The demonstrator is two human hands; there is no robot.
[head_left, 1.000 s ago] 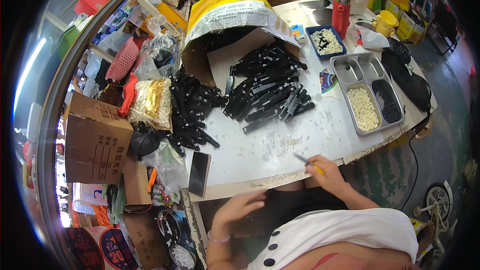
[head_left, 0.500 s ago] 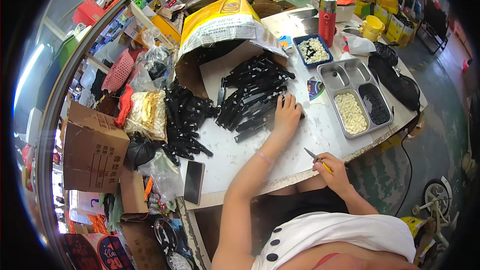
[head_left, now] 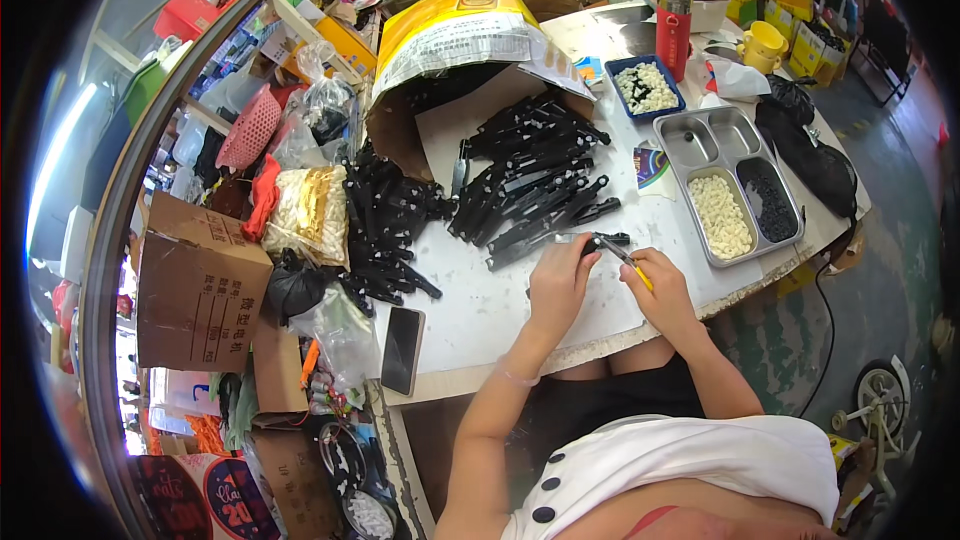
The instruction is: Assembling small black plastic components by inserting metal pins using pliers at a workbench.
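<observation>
My left hand (head_left: pixel 558 285) is closed on a slim black plastic part (head_left: pixel 592 244) at the near edge of a heap of similar black parts (head_left: pixel 535 175). My right hand (head_left: pixel 657 292) grips a slim yellow-handled tool with a pointed grey tip (head_left: pixel 638 273). That tip meets the end of the part in my left hand; my fingers hide much of the contact. To the right lies a metal compartment tray (head_left: pixel 708 261) with cream-coloured small pieces (head_left: pixel 722 218) and black small pieces (head_left: pixel 768 202) in separate compartments.
An opened carton (head_left: pixel 455 30) lies behind the heap. More black parts (head_left: pixel 385 230) and a phone (head_left: pixel 402 351) are at the left. A blue tray (head_left: pixel 664 112), a red flask (head_left: pixel 674 35) and a black bag (head_left: pixel 815 165) stand beyond or beside the metal tray.
My left hand has drawn back from the heap toward me, now holding a black part. My right hand has brought the pointed tool up to that part. The view has shifted slightly.
</observation>
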